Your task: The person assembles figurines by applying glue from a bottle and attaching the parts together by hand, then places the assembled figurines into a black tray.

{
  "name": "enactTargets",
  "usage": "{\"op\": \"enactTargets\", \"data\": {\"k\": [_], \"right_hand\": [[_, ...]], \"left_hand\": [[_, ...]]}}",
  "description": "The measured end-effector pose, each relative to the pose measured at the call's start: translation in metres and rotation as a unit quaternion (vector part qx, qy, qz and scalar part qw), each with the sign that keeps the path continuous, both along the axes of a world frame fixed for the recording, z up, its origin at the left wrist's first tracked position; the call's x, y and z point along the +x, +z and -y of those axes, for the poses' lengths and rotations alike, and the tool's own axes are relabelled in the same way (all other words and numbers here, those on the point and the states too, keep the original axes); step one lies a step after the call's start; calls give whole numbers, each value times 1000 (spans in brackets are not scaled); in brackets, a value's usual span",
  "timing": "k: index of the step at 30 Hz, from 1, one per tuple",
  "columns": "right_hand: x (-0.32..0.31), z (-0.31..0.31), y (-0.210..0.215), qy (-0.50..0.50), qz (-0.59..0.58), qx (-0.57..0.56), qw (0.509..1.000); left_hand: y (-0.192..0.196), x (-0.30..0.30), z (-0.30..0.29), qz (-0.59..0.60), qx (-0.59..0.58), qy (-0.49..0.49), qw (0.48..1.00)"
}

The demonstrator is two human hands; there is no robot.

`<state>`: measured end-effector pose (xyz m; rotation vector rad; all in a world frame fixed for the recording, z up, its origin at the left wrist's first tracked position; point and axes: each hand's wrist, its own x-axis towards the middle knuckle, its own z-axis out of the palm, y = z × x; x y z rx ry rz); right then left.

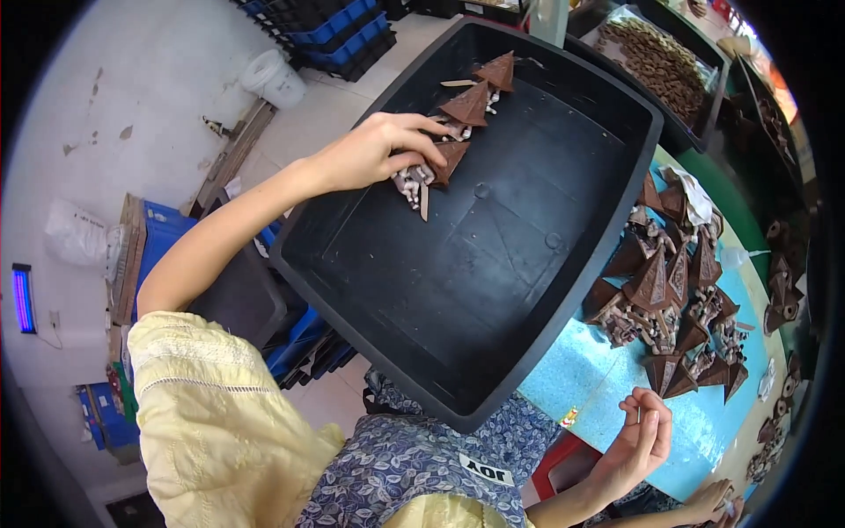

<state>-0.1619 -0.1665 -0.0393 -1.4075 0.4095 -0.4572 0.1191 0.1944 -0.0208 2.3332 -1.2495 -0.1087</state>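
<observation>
— Resting partly on a turquoise tabletop [563, 378], a large black tray [493, 264] is seen, overhanging a pale floor [158, 79] with stacked blue crates [339, 26].

— Inside, near the far wall, brown cone-roofed ornaments [466, 106] are lined up; one is pinched by the left hand [370, 151]. Most of the tray floor is bare.

— And the right hand [635, 444]?

— Half curled beside the ornament heap [673, 299], nothing visibly gripped.

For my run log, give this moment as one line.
left hand: gripping brown cone piece in black tray | right hand: empty, over blue table | cone pile: beside tray
</observation>
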Motion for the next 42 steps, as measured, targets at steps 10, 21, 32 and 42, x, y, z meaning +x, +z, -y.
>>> {"op": "enactTargets", "data": {"k": [10,21,32,42], "right_hand": [[-8,12,-13,-31,-49,-3,998],[-10,7,-14,-53,-72,13,996],[-4,4,-19,-57,-88,16,994],[-20,24,-9,-131,-117,-30,984]], "left_hand": [[-21,-4,12,9,62,176,982],[-14,-8,15,-546,-326,217,741],[-29,-11,16,-325,-115,456,821],[-40,3,47,-149,-43,224,962]]}}
